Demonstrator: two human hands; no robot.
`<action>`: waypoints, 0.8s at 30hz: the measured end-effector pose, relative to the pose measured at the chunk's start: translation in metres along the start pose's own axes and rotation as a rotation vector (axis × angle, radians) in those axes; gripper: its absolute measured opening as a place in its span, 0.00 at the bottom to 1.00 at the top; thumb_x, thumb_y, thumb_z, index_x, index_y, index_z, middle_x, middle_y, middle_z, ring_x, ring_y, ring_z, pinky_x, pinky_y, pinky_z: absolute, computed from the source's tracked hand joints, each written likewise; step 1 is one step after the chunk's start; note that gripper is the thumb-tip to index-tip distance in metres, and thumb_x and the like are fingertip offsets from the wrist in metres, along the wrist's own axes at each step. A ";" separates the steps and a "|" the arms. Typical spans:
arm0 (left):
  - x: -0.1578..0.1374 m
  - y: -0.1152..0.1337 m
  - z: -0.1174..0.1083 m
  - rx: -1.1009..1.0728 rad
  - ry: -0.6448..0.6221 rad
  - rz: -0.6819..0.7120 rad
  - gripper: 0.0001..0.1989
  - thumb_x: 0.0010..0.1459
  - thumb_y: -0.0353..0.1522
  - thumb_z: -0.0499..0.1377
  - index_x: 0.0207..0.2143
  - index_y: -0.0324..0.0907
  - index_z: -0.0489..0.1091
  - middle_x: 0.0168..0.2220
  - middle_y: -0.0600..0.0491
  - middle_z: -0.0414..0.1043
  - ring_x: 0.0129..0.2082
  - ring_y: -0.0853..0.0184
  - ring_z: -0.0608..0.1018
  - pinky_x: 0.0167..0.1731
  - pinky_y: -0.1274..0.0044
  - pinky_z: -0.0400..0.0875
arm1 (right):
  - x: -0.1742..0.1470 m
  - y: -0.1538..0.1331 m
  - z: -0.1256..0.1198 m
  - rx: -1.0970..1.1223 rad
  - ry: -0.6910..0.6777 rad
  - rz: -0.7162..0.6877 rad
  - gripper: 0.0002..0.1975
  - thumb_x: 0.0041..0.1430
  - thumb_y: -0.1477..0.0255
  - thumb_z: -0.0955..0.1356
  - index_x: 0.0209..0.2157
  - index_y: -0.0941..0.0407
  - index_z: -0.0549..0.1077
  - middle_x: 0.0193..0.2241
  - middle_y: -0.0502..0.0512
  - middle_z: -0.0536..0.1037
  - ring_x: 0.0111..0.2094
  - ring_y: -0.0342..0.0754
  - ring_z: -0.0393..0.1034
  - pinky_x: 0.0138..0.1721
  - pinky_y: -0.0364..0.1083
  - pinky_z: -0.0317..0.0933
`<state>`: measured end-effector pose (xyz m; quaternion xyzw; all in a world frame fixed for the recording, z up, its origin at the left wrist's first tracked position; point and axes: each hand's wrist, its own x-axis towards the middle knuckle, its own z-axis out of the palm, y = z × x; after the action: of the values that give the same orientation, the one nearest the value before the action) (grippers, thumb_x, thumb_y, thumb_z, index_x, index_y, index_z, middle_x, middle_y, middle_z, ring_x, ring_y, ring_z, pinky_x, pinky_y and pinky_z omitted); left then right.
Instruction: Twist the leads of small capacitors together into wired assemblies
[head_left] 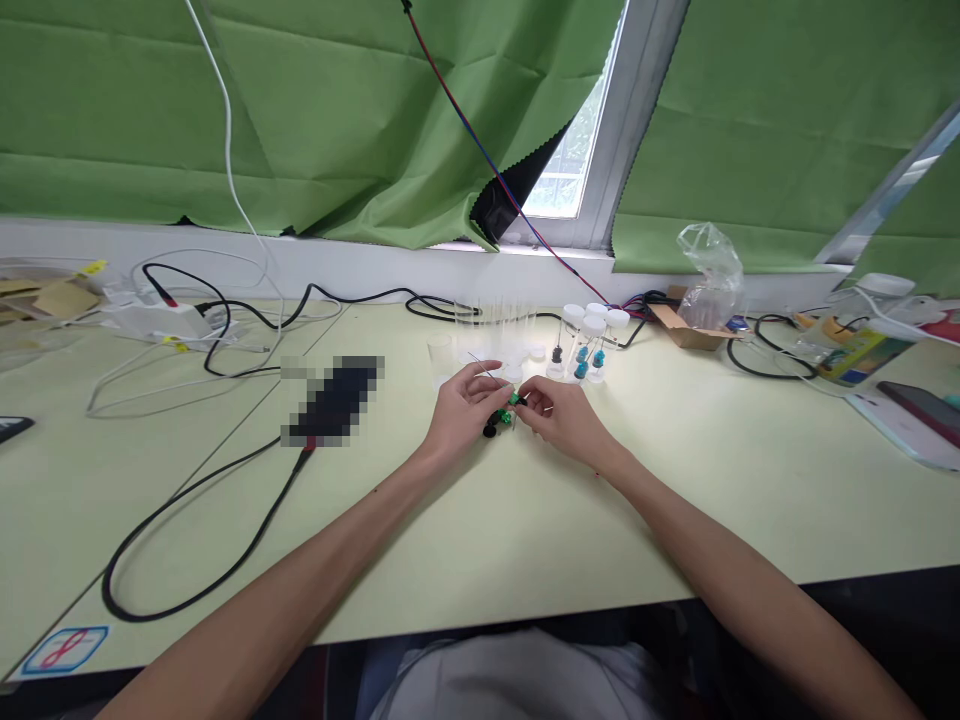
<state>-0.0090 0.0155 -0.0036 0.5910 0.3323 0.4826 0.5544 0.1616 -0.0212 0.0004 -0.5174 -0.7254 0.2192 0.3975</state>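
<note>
My left hand [463, 408] is closed in a pinch on a thin needle with a green hub [514, 398]. Its long metal shaft points up and left past my fingers. My right hand [561, 415] meets it from the right, fingertips pinched round a small black piece [523, 402] right against the green hub. Whether the two are joined I cannot tell. Just below, on the table, lie more small green [505, 417] and black [490, 431] pieces, partly hidden by my left hand. Behind my hands stand several clear open tubes [495, 325].
White-capped tubes [592, 328] holding blue- and black-hubbed needles stand behind my right hand. A white cap [536, 352] lies nearby. Left are a pixelated dark device [334, 400] and its looping black cable [259, 540]. A small cardboard box [694, 330] and phones [911, 425] are right.
</note>
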 end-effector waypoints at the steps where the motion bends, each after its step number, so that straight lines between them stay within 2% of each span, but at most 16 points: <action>1: 0.000 0.000 0.000 0.012 -0.002 0.011 0.24 0.51 0.38 0.68 0.50 0.41 0.70 0.37 0.49 0.77 0.38 0.62 0.80 0.44 0.66 0.74 | 0.000 -0.001 0.000 -0.001 -0.002 0.007 0.04 0.59 0.69 0.67 0.34 0.55 0.71 0.22 0.48 0.73 0.22 0.43 0.67 0.28 0.43 0.62; 6: -0.002 0.002 0.001 0.088 0.009 0.057 0.23 0.52 0.38 0.66 0.49 0.42 0.70 0.38 0.49 0.77 0.40 0.61 0.80 0.46 0.66 0.73 | 0.000 -0.004 -0.001 0.056 -0.015 0.072 0.05 0.58 0.68 0.68 0.33 0.55 0.72 0.22 0.48 0.73 0.21 0.43 0.67 0.25 0.43 0.62; 14: -0.003 0.006 0.002 0.131 0.032 0.105 0.21 0.52 0.36 0.66 0.49 0.43 0.70 0.37 0.50 0.76 0.41 0.62 0.79 0.43 0.69 0.73 | 0.000 -0.002 -0.001 0.287 -0.065 0.187 0.09 0.54 0.65 0.71 0.32 0.56 0.73 0.20 0.47 0.72 0.18 0.42 0.66 0.21 0.43 0.60; 24: -0.004 0.006 0.003 0.171 0.039 0.138 0.20 0.53 0.36 0.65 0.48 0.45 0.70 0.38 0.50 0.76 0.42 0.62 0.79 0.43 0.70 0.73 | 0.001 0.000 -0.002 0.365 -0.096 0.215 0.12 0.53 0.63 0.72 0.32 0.57 0.73 0.18 0.47 0.72 0.18 0.42 0.66 0.23 0.43 0.61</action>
<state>-0.0085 0.0099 0.0021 0.6481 0.3415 0.5010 0.4608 0.1631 -0.0204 0.0014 -0.5003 -0.6322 0.4126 0.4241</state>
